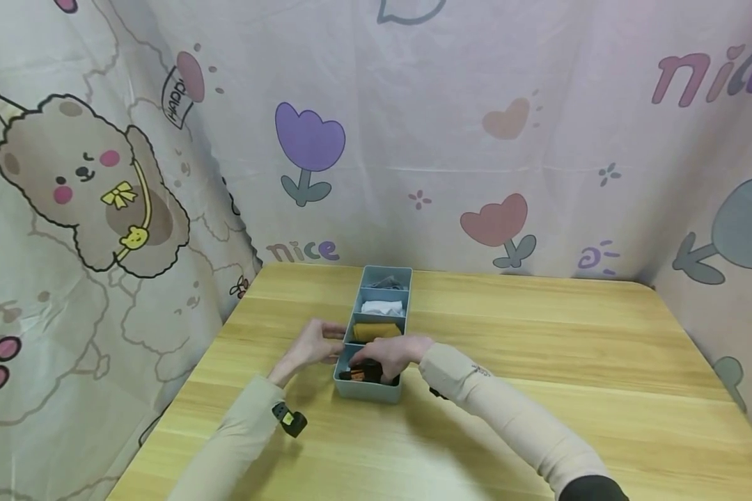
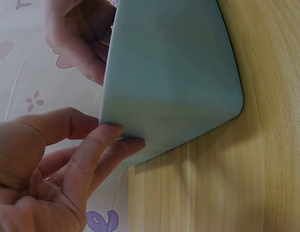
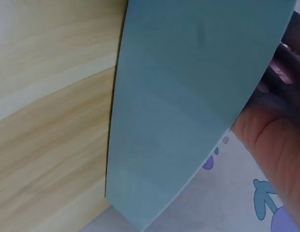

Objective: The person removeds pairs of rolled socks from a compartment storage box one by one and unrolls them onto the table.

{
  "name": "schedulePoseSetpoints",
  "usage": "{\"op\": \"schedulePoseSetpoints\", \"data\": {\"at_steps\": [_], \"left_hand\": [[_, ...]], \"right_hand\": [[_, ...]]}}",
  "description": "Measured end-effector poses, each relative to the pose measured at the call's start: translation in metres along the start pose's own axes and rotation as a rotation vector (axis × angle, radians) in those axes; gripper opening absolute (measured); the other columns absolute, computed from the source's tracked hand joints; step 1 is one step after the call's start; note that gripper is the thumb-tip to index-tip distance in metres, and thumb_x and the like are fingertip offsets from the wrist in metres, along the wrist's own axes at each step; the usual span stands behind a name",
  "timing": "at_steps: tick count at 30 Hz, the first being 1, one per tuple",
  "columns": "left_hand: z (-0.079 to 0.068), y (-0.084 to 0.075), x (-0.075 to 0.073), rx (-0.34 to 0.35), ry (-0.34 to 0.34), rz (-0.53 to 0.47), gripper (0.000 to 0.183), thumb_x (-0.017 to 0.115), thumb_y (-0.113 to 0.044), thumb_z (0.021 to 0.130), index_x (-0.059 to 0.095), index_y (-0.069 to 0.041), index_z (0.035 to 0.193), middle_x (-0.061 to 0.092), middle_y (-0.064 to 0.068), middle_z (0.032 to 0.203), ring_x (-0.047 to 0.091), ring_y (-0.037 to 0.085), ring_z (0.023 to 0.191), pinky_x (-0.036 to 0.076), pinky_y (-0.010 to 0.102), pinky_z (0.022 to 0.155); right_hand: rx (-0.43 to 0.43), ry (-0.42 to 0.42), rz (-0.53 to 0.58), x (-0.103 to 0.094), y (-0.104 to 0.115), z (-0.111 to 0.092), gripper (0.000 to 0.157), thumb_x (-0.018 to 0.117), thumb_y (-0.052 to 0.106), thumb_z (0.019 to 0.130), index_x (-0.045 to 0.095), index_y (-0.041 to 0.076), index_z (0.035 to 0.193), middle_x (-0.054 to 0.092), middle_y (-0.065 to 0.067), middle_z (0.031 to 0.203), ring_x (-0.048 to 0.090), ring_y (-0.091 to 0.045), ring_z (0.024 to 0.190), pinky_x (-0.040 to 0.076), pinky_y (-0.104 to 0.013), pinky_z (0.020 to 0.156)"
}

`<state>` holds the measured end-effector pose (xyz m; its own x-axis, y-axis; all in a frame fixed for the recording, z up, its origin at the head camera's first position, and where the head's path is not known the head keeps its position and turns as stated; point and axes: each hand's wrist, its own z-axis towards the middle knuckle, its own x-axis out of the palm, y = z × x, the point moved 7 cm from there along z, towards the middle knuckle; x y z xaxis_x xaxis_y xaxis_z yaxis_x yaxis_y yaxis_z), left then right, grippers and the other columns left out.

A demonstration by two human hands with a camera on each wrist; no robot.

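Observation:
A long blue-grey divided storage box (image 1: 366, 392) stands on the wooden table. My left hand (image 1: 315, 342) is at its left side; in the left wrist view, the fingers (image 2: 87, 159) press the outer wall while the thumb goes over the rim, pinching it. Over the nearest compartment, my right hand (image 1: 391, 355) reaches down inside with its fingers among dark items, one with an orange part (image 1: 356, 375). Whether it grips one I cannot tell. The right wrist view shows the box's outer wall (image 3: 184, 96), and part of the right hand (image 3: 273, 135) beyond the rim.
Behind the right hand, a mustard-yellow folded item (image 1: 376, 330) lies in its own compartment. A white bundle (image 1: 382, 307) fills the one beyond, and a greyish item (image 1: 386, 282) lies in the farthest. Printed curtains (image 1: 407, 139) hang behind and beside the table (image 1: 539, 334).

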<state>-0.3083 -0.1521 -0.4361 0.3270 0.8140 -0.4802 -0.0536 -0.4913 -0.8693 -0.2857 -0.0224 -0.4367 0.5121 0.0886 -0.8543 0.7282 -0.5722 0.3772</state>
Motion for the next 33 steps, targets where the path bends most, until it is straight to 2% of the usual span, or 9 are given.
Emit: {"op": "schedulePoseSetpoints", "data": {"at_steps": [7,12,16,20,26,28,33], "left_hand": [[0.001,-0.002,0.001,0.003,-0.004,-0.003,0.041,0.063,0.006,0.087,0.061,0.014,0.127,0.066,0.033,0.122,0.073,0.042,0.099,0.063,0.034,0.070],[0.000,-0.003,0.001,0.004,-0.006,0.004,0.041,0.063,0.006,0.086,0.061,0.013,0.127,0.068,0.033,0.120,0.073,0.041,0.097,0.063,0.036,0.070],[-0.002,-0.003,0.000,0.005,-0.018,0.010,0.041,0.063,0.006,0.086,0.062,0.013,0.126,0.068,0.032,0.120,0.075,0.038,0.093,0.063,0.036,0.069],[-0.004,0.000,-0.003,0.014,-0.028,0.015,0.041,0.063,0.007,0.085,0.062,0.013,0.126,0.067,0.033,0.121,0.075,0.032,0.089,0.063,0.035,0.067],[-0.007,0.004,-0.010,-0.004,-0.052,0.036,0.041,0.065,0.006,0.086,0.063,0.012,0.126,0.067,0.032,0.121,0.076,0.031,0.088,0.063,0.035,0.067],[-0.008,0.005,-0.013,-0.017,-0.059,0.043,0.040,0.065,0.005,0.086,0.062,0.012,0.126,0.067,0.032,0.122,0.076,0.033,0.091,0.063,0.036,0.069],[-0.014,0.010,-0.024,-0.018,-0.083,0.060,0.041,0.064,0.008,0.085,0.061,0.014,0.126,0.067,0.033,0.121,0.073,0.040,0.098,0.063,0.038,0.071]], "right_hand": [[-0.078,-0.059,0.026,-0.003,0.000,-0.003,0.062,0.073,-0.003,0.080,0.060,0.014,0.139,0.067,0.000,0.128,0.057,-0.009,0.100,0.046,-0.016,0.084],[-0.106,-0.098,0.071,-0.006,-0.001,-0.009,0.057,0.073,-0.001,0.081,0.064,0.013,0.135,0.069,-0.002,0.126,0.059,-0.011,0.103,0.047,-0.017,0.087],[-0.125,-0.160,0.096,-0.011,0.000,-0.016,0.054,0.073,0.001,0.081,0.066,0.011,0.133,0.070,-0.003,0.124,0.058,-0.007,0.100,0.048,-0.017,0.087],[-0.180,-0.250,0.162,-0.019,0.001,-0.027,0.052,0.071,0.001,0.081,0.066,0.008,0.132,0.073,-0.005,0.120,0.058,-0.004,0.094,0.049,-0.017,0.085],[-0.293,-0.420,0.388,-0.030,-0.005,-0.043,0.051,0.067,-0.001,0.080,0.066,0.005,0.131,0.074,-0.011,0.115,0.060,-0.005,0.092,0.053,-0.020,0.084],[-0.292,-0.492,0.474,-0.032,-0.011,-0.048,0.051,0.067,0.000,0.080,0.066,0.004,0.130,0.073,-0.015,0.117,0.062,-0.007,0.094,0.054,-0.021,0.085],[-0.208,-0.651,0.673,-0.033,-0.032,-0.064,0.052,0.066,0.001,0.082,0.062,0.000,0.133,0.069,-0.024,0.124,0.063,-0.010,0.097,0.057,-0.024,0.081]]}}
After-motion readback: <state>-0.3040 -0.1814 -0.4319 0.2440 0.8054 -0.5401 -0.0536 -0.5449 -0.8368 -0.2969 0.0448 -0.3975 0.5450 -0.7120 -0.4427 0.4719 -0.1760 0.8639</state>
